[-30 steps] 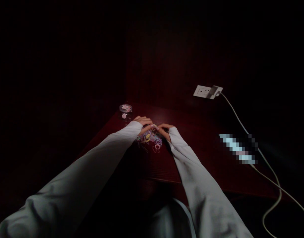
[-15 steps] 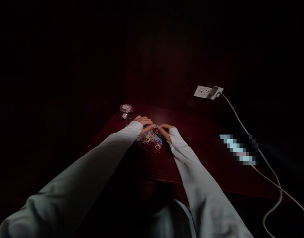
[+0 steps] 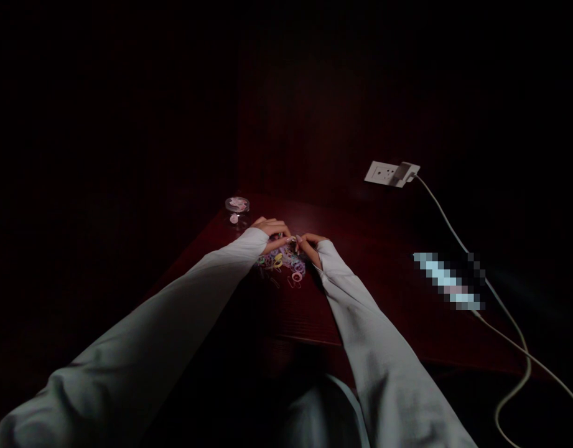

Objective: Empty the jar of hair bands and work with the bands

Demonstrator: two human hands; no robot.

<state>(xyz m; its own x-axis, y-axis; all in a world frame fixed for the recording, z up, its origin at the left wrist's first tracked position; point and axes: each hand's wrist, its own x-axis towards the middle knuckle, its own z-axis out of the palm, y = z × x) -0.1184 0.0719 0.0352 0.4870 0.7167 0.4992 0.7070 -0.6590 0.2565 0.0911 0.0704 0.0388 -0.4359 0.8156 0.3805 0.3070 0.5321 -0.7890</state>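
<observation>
A loose pile of small coloured hair ties (image 3: 286,260), purple, yellow, pink and white, lies on the dark red table, with a few thin clip-like loops at its near edge. My left hand (image 3: 273,233) is over the pile's far left side, thumb and finger pinched together. Opposite it, my right hand (image 3: 311,244) pinches from the right, and the two sets of fingertips almost meet. Between them is a small pale loop (image 3: 293,239) that looks like a hair tie; the fingers partly hide it.
A clear round jar (image 3: 237,211) with pink pieces on or in it stands left of my left hand. On the right lies a blurred-out phone-like device (image 3: 447,281) with a cable (image 3: 512,320) running to a charger in the wall socket (image 3: 382,173). The table's front edge (image 3: 305,340) is near me.
Both hands stay over the pile with fingertips pinched. The fingers have shifted only slightly around the small loop, and the camera view has moved a little.
</observation>
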